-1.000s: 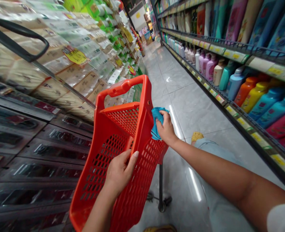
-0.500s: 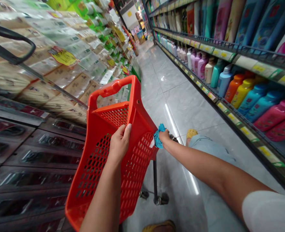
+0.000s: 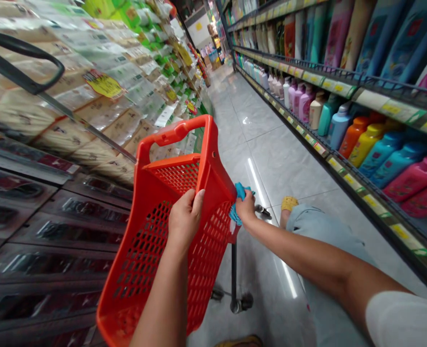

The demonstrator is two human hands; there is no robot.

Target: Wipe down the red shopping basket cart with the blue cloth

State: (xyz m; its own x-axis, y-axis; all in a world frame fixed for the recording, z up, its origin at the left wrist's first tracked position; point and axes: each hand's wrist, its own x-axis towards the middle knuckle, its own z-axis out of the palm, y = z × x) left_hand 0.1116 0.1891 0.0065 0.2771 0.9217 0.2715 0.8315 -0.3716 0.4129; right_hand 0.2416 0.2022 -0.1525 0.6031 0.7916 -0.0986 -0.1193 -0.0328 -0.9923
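Observation:
A red plastic shopping basket [image 3: 213, 166] with a perforated mesh wall tilts in front of me on a wheeled stand. My left hand [image 3: 186, 219] grips its wall from the near side, fingers over the mesh. My right hand [image 3: 245, 207] presses a crumpled blue cloth [image 3: 237, 205] against the basket's outer right edge. A small dark metal piece [image 3: 262, 210] sticks out just beyond that hand, and I cannot tell what it is. A black loop handle [image 3: 18, 58] on a metal rod reaches toward the basket from the upper left.
A black pole and caster [image 3: 237, 289] carry the basket over the glossy tiled floor [image 3: 271, 159]. Shelves of colourful bottles [image 3: 365, 140] line the right, and packaged goods [image 3: 72, 115] line the left. My pale denim leg [image 3: 325, 241] and yellow shoe [image 3: 289, 203] show at right.
My right hand and the cloth have slid down the basket's outer edge from near its upper corner. My left hand has moved up the basket wall.

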